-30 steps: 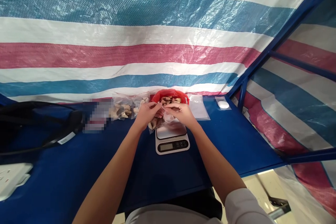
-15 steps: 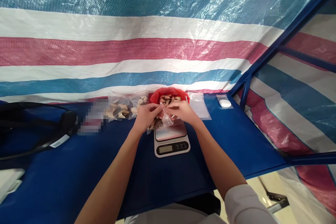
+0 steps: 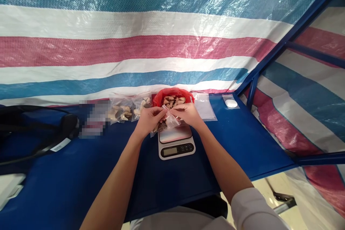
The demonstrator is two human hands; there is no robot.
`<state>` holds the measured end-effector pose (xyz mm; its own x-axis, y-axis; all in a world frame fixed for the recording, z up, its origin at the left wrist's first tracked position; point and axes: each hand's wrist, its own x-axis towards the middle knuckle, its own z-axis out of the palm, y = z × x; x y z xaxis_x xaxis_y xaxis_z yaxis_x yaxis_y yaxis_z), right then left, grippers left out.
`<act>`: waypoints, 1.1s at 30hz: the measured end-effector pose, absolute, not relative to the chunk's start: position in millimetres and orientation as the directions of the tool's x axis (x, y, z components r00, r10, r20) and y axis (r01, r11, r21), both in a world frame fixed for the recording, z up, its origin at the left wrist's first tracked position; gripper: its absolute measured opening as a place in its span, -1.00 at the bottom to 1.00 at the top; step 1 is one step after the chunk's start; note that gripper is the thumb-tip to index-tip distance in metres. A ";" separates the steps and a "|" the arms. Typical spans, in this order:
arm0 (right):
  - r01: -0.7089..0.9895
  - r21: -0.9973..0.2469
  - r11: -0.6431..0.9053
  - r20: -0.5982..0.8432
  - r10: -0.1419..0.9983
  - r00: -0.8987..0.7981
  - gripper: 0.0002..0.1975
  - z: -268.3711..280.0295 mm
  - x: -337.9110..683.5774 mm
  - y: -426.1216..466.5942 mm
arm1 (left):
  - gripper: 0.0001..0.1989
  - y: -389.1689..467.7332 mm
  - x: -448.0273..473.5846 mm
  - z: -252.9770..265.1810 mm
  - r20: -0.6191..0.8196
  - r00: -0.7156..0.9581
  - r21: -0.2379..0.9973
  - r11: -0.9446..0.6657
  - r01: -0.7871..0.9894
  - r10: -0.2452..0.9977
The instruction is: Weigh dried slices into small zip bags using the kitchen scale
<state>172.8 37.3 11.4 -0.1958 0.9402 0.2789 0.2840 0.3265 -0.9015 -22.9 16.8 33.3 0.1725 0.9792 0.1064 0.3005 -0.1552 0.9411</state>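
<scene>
Over a white kitchen scale [image 3: 176, 152], both of my hands pinch a small clear zip bag [image 3: 172, 121]. My left hand [image 3: 147, 120] is closed on the bag's top left edge, and my right hand [image 3: 188, 114] grips its top right side. I cannot make out whether anything is in the bag. Just behind my fingers sits a red plastic bag [image 3: 159, 97] full of light and dark dried slices [image 3: 174, 101]. Another clear bag with similar slices [image 3: 156, 128] lies partly hidden beneath my left hand.
Clear bags of dried slices [image 3: 124, 113] [image 3: 142, 104] lie to the left. Flat clear bags [image 3: 205, 107] are at the right, and a white round object [image 3: 231, 104] rests on a bag farther right. Black straps [image 3: 67, 125] lie at left on the blue table [image 3: 242, 143].
The small clear bag is spread flatter and slanted between my fingers, its top edge now showing. My hands stay almost in place, and the view has shifted slightly.
</scene>
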 end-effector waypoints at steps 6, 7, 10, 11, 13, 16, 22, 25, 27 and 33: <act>0.152 -0.963 0.220 0.195 0.967 -0.167 -0.71 9.1 179.9 39.5 | -0.71 19.5 -33.3 30.4 0.167 0.102 0.910 -0.194 0.368 0.981; 0.158 -0.960 0.233 0.207 0.965 -0.163 -0.72 8.3 181.1 40.4 | -0.74 19.9 -34.3 30.7 0.186 0.093 0.893 -0.208 0.399 0.978; 0.233 -0.925 0.299 0.274 0.952 -0.134 -0.77 6.8 182.6 42.3 | -0.81 19.4 -34.3 33.7 0.246 0.078 0.839 -0.252 0.483 0.966; 0.258 -0.912 0.318 0.294 0.947 -0.127 -0.78 7.0 182.4 42.2 | -0.82 18.8 -33.5 35.4 0.258 0.072 0.826 -0.259 0.501 0.963; 0.280 -0.899 0.336 0.310 0.941 -0.136 -0.77 8.8 181.2 40.5 | -0.83 17.1 -31.3 39.3 0.272 0.058 0.811 -0.261 0.523 0.961; 0.272 -0.905 0.326 0.286 0.942 -0.177 -0.74 13.6 178.2 36.0 | -0.78 14.6 -26.3 44.7 0.275 0.060 0.803 -0.263 0.534 0.960; 0.263 -0.919 0.294 0.253 0.951 -0.179 -0.74 15.8 175.7 32.8 | -0.71 16.4 -14.8 44.2 0.259 0.099 0.796 -0.270 0.542 0.961; 0.273 -0.919 0.286 0.232 0.949 -0.216 -0.71 14.5 177.2 33.1 | -0.74 19.9 -11.8 41.0 0.236 0.093 0.804 -0.249 0.541 0.967; 0.294 -0.912 0.286 0.220 0.946 -0.238 -0.75 14.6 178.3 33.2 | -0.76 21.5 -11.2 40.1 0.220 0.089 0.809 -0.233 0.540 0.971; 0.216 -0.958 0.189 0.138 0.963 -0.231 -0.78 15.6 184.6 36.2 | -0.83 20.0 -22.3 45.5 0.251 0.105 0.761 -0.263 0.594 0.962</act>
<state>184.6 36.2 15.6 -0.2311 0.9631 0.1378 0.2159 0.1889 -0.9580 -22.3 20.0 45.5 0.1054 0.9623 0.2508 0.5936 -0.2632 0.7605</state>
